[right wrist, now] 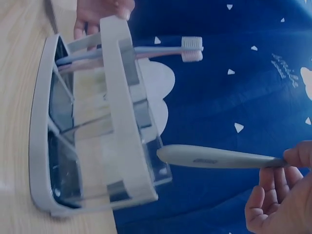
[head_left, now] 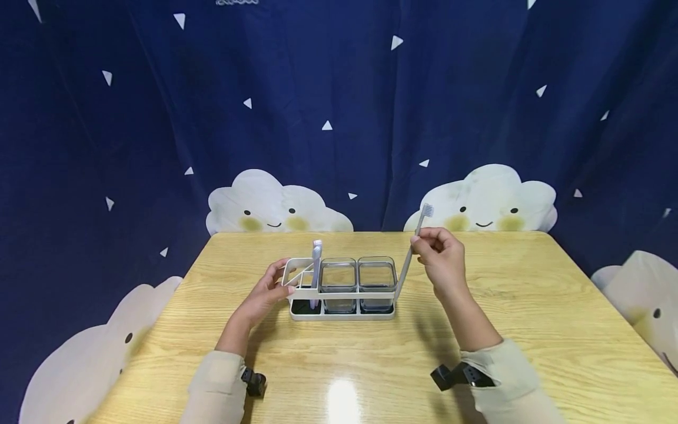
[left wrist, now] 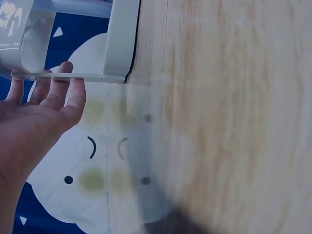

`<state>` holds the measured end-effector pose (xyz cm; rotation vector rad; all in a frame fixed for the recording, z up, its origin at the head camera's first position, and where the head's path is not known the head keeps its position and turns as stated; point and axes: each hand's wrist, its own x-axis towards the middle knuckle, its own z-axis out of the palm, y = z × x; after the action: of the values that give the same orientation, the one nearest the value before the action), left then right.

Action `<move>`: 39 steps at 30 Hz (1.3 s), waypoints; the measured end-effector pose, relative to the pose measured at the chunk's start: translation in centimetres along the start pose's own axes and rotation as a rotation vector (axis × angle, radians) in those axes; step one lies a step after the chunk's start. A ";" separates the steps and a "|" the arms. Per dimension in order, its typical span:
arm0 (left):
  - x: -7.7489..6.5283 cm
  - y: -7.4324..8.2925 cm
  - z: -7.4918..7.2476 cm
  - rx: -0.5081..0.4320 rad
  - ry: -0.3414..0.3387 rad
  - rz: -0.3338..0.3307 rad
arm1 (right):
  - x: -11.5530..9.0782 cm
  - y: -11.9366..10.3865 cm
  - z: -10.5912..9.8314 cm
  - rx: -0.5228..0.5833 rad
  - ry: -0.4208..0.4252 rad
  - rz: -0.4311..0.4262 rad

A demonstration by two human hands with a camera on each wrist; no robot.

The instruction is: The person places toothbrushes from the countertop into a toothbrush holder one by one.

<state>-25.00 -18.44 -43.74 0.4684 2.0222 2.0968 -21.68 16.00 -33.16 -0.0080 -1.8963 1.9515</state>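
A white toothbrush holder [head_left: 339, 317] stands on the table with two clear cups, the left one [head_left: 339, 287] and the right one [head_left: 376, 287], side by side. My left hand [head_left: 262, 299] grips the holder's left end, thumb in front and fingers behind. In the right wrist view a blue toothbrush [right wrist: 146, 49] and a pink toothbrush [right wrist: 158, 55] stand together in the divided slot at that end. With thumb and fingers my right hand [head_left: 446, 262] pinches a grey toothbrush [head_left: 407, 263], bristles up. Its handle [right wrist: 209, 156] slants down beside the holder's right end; whether they touch I cannot tell.
The light wooden table [head_left: 328, 353] runs around the holder on all sides. A dark blue curtain [head_left: 296, 70] with white triangles and smiling clouds hangs behind it. Black wrist straps with cameras [head_left: 447, 377] sit over the pale sleeves.
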 end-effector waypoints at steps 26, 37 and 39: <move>0.2 0.0 0.2 -0.013 0.063 0.022 | -1.8 -0.3 5.8 0.259 -0.190 -0.088; 0.1 -0.2 0.2 -0.010 0.053 0.034 | -2.2 0.2 7.7 0.352 -0.211 -0.122; 0.1 -0.2 0.2 -0.009 0.047 0.038 | -2.3 0.3 8.0 0.339 -0.219 -0.130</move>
<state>-25.06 -18.23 -43.88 0.4634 2.0441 2.1576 -22.03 7.66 -33.48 0.4314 -1.6180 2.2296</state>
